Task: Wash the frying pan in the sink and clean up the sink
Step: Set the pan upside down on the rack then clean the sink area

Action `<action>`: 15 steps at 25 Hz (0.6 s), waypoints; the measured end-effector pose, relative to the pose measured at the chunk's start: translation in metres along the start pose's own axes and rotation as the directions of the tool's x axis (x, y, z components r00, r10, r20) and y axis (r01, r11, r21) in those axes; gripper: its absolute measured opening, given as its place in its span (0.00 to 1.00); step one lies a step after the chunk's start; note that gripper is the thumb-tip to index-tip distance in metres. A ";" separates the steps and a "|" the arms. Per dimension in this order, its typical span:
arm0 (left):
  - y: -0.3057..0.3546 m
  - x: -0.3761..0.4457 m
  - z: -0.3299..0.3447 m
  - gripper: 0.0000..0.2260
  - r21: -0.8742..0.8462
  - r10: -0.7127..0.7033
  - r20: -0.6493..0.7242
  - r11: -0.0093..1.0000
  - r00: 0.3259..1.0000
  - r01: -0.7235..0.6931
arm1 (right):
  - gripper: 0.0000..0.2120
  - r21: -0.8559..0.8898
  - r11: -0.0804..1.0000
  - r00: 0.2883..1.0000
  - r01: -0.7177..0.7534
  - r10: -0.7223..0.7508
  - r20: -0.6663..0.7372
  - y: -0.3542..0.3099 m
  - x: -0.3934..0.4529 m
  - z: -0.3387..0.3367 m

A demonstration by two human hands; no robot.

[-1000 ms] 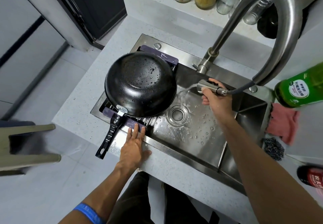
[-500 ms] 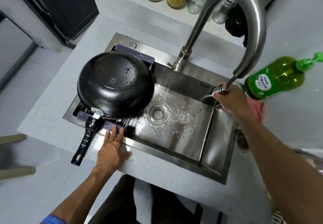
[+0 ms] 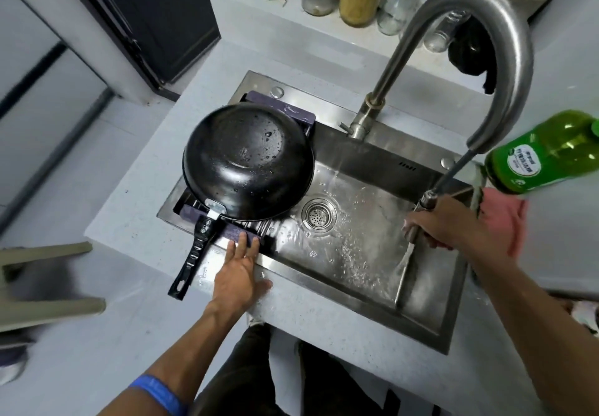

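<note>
Since half a second ago: pull-out spray head carried from the far right corner of the basin down toward the near side, stream now aimed at the step along the right of the sink floor. Frying pan and left hand unshifted against the sink.

Right hand closed around the spray head, hose running up into the tall curved faucet. Left hand flat and spread, holding nothing, palm on the front edge of the desk, fingertips touching the purple end bar of the drying rack.

Frying pan upside down on that rack over the left part of the sink, wet, black underside up, beaded with droplets. By the look of it, washed already and left to drain. Cleaning of the sink seemingly under way: floor awash, bubbles scattered near the drain strainer, no scraps visible. Probably left to do: rinsing the remaining walls and corners, shutting off the water, seating the spray head back in the faucet.

Long axis of the pan along bowl and handle, running from far right to near left. Handle pointing toward the person and to the left, past the front rim of the sink and out over the desk edge, hanging hole at its tip.

Green soap bottle and pink cloth at the right of the sink, untouched.
</note>
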State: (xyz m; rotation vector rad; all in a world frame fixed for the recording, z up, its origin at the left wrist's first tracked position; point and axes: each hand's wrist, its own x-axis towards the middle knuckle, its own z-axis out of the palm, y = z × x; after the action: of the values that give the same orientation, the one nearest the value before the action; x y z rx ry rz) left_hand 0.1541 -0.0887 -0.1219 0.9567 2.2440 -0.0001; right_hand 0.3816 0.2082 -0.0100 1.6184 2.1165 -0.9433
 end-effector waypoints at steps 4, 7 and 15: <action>-0.023 0.000 -0.022 0.21 -0.174 0.046 -0.234 0.981 0.971 -0.089 | 0.12 0.119 0.992 0.999 0.047 -0.047 -0.011 -0.013 -0.005 0.024; -0.047 -0.001 -0.033 0.15 -0.039 0.044 -0.421 0.997 0.906 -0.066 | 0.11 0.286 0.957 0.999 0.050 -0.046 -0.018 -0.023 -0.005 0.039; -0.020 -0.008 -0.012 0.22 0.062 0.125 -0.168 0.991 0.978 -0.116 | 0.12 0.595 0.800 0.988 0.077 -0.141 0.063 -0.105 -0.012 0.091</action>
State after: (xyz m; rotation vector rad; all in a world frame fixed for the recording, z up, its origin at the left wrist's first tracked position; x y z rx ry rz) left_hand 0.1382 -0.1049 -0.1129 1.1589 2.3485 0.0811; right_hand 0.2740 0.1238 -0.0367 1.6563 1.9653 -1.8324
